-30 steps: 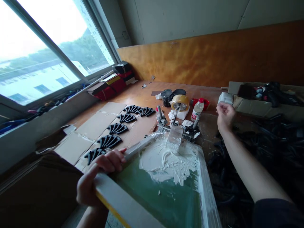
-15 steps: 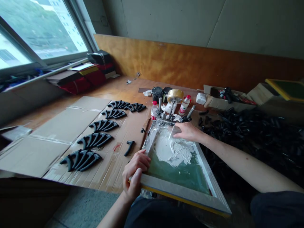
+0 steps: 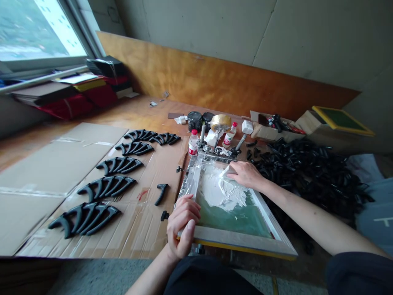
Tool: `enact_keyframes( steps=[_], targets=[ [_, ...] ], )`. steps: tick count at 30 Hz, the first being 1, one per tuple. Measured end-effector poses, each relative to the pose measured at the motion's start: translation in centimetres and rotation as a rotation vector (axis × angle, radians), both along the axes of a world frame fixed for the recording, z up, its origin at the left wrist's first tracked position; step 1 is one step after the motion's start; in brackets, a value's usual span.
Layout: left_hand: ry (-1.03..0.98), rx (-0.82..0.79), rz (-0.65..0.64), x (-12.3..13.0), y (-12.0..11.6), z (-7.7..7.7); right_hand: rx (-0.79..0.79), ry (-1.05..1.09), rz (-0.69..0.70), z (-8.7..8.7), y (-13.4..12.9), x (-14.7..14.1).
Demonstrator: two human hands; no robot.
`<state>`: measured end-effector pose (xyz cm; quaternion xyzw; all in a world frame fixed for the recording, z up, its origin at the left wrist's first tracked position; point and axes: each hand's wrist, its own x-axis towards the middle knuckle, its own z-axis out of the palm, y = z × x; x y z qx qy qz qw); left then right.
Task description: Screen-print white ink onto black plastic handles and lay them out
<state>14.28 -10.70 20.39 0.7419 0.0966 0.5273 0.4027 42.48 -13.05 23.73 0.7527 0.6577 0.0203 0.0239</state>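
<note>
My left hand (image 3: 183, 225) is closed around the near left corner of a screen printing frame (image 3: 238, 241), thumb on the near side. The frame has a green mesh (image 3: 227, 219), and thick white paste (image 3: 215, 190) is smeared over its far half. Over the paste, my right hand (image 3: 245, 174) pinches a small white scraper (image 3: 225, 171) whose lower end touches the paste. The hand hides part of the scraper. A metal hinge clamp (image 3: 217, 153) stands at the frame's far end. Left of the frame, a single curved black handle (image 3: 161, 193) lies on cardboard.
Rows of black handles (image 3: 107, 185) lie on the cardboard (image 3: 64, 159) at left. A large pile of black parts (image 3: 307, 176) is at right. Behind the clamp stand bottles (image 3: 193, 142), dark cans (image 3: 194, 121) and a tape roll (image 3: 221, 122). A yellow-edged frame (image 3: 344, 121) rests at far right.
My view has turned right, so the cardboard and handles sit further left. Both hands keep their holds on the frame and the scraper; the scraper has shifted slightly over the paste.
</note>
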Motion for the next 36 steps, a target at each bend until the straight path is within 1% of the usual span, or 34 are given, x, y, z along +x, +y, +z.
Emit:
enact_keyframes(
  steps=[3, 7, 9, 12, 14, 16, 18, 20, 23, 26, 28, 30, 33, 36],
  targets=[
    [0.005, 0.001, -0.006, -0.2, 0.0, -0.3, -0.027, 0.027, -0.031, -0.1, 0.4, -0.6],
    [0.015, 0.009, -0.019, -0.3, 0.1, -0.6, -0.013, 0.087, 0.021, 0.1, 0.2, -1.2],
    [0.015, 0.009, -0.021, -0.3, 0.1, -0.8, -0.005, 0.125, 0.056, 0.6, -0.3, -1.2],
    [0.021, 0.001, -0.031, -0.5, 0.1, -1.2, -0.007, 0.170, 0.107, 2.0, -1.5, -1.2],
    [0.025, 0.004, -0.037, -0.5, 0.1, -1.4, 0.006, 0.170, 0.113, 3.0, -2.5, -1.5],
    [0.027, 0.006, -0.037, -0.5, 0.1, -1.4, 0.039, 0.148, 0.116, 3.4, -3.3, -2.0],
    [0.025, 0.002, -0.035, -0.5, 0.0, -1.4, 0.070, 0.118, 0.138, 3.0, -3.7, -2.6],
    [0.021, -0.005, -0.035, -0.5, 0.0, -1.3, 0.087, 0.096, 0.156, 2.0, -3.4, -3.0],
    [0.022, -0.005, -0.038, -0.5, 0.0, -1.3, 0.093, 0.079, 0.125, 0.9, -2.6, -3.0],
    [0.037, -0.009, -0.043, -0.6, 0.1, -1.4, 0.078, 0.078, 0.125, 1.2, -2.7, -2.9],
    [0.042, -0.011, -0.046, -0.7, 0.1, -1.5, 0.078, 0.089, 0.158, 1.9, -3.3, -3.2],
    [0.044, -0.007, -0.047, -0.7, 0.1, -1.5, 0.086, 0.102, 0.189, 2.2, -3.8, -3.6],
    [0.040, -0.003, -0.041, -0.6, 0.1, -1.5, 0.091, 0.100, 0.190, 1.7, -3.6, -3.7],
    [0.044, 0.005, -0.049, -0.6, 0.2, -1.3, 0.074, 0.068, 0.135, 1.1, -2.9, -3.2]
  ],
)
